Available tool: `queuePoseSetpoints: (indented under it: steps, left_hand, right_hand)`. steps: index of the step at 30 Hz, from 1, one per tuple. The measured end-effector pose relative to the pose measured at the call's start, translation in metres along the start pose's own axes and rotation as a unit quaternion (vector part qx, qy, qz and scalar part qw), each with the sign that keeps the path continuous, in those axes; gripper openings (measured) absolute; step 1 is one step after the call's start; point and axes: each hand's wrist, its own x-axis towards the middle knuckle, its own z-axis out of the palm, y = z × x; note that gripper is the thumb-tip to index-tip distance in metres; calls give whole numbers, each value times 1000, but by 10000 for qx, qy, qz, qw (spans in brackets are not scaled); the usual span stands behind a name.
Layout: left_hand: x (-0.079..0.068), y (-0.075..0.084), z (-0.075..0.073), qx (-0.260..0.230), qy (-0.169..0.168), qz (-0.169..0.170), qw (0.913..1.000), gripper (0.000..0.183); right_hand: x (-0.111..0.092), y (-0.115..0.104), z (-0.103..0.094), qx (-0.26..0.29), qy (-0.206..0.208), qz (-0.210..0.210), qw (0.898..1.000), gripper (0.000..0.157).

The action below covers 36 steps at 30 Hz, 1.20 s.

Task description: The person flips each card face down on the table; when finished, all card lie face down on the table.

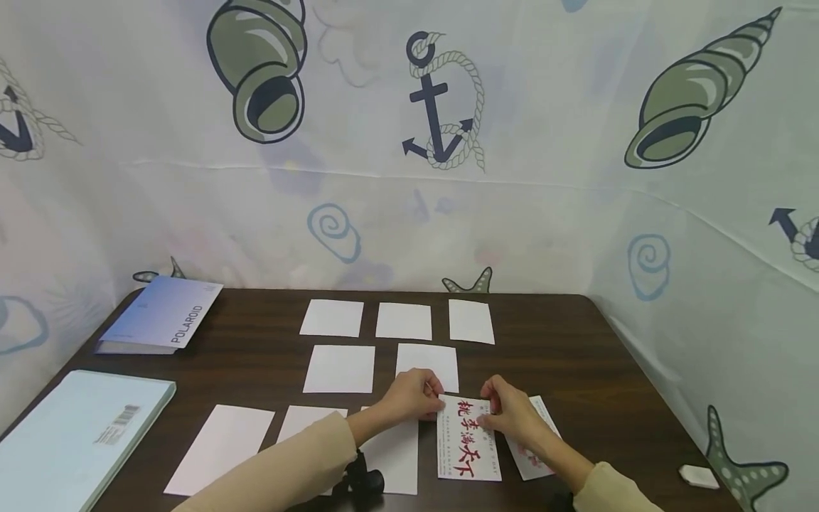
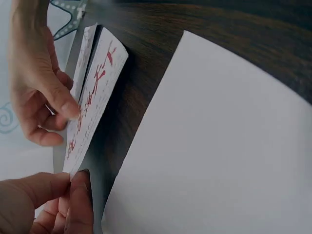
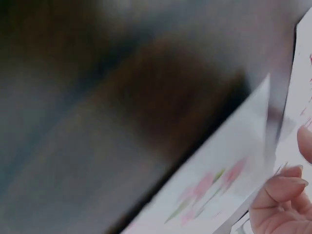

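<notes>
A white card with red brush-written characters (image 1: 468, 437) lies between my two hands. My left hand (image 1: 409, 398) pinches its upper left corner between thumb and fingertips, as the left wrist view shows up close. My right hand (image 1: 520, 419) has its thumb on the card's face near the right edge, the other fingers curled beyond that edge. Partly covered by the right hand and wrist is a second white card (image 1: 532, 466); pink flowers with green leaves show on it in the right wrist view. A blank white card (image 2: 219, 136) fills much of the left wrist view.
Several blank white cards stand in rows on the dark wooden table (image 1: 256, 370), among them a back-row card (image 1: 403, 321). At the left are a blue POLAROID folder (image 1: 163, 309) and a pale blue box (image 1: 83, 427). A small white object (image 1: 699, 476) lies at the right edge.
</notes>
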Motion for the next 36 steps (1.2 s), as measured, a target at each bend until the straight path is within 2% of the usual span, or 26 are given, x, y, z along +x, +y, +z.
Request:
queuePoseSetpoints:
  steps: [3, 7, 12, 15, 19, 24, 26, 28, 32, 36]
  left_hand:
    - [-1, 0, -1, -131, -21, -85, 9999, 13]
    - [-1, 4, -1, -354, -45, -160, 9992, 12]
    - [-5, 12, -2, -694, -201, -337, 9968, 11]
    - [-7, 14, -3, -832, -333, -317, 9955, 8]
    - [-8, 7, -5, -1203, -657, -159, 9904, 14]
    - [-10, -3, -7, -1700, -1203, -117, 9780, 24]
    - [-12, -4, -6, -1737, -1283, -125, 9763, 31]
    - [-14, -5, -6, -1689, -1185, -156, 9784, 37]
    - [-17, -4, -7, -1254, -613, -139, 9901, 39]
    - [-17, -5, -9, -526, -94, 140, 9985, 33]
  right_hand:
    - [-7, -7, 6, 284, 82, -147, 9995, 29]
    - [-17, -20, 17, 592, -166, -467, 9970, 26]
    - [-22, -30, 28, 386, -292, -499, 9976, 38]
    - [-23, -33, 29, 398, -368, -516, 9972, 33]
    - [-26, -35, 24, 1094, -703, -355, 9909, 22]
    - [-31, -35, 9, 2168, -947, -30, 9716, 21]
    - [-33, -36, 2, 2519, -934, 78, 9632, 24]
    - [-34, -35, -4, 2752, -871, 173, 9573, 27]
    - [-38, -29, -13, 2716, -653, 448, 9591, 29]
    - [-41, -17, -12, 2606, -522, 729, 9613, 28]
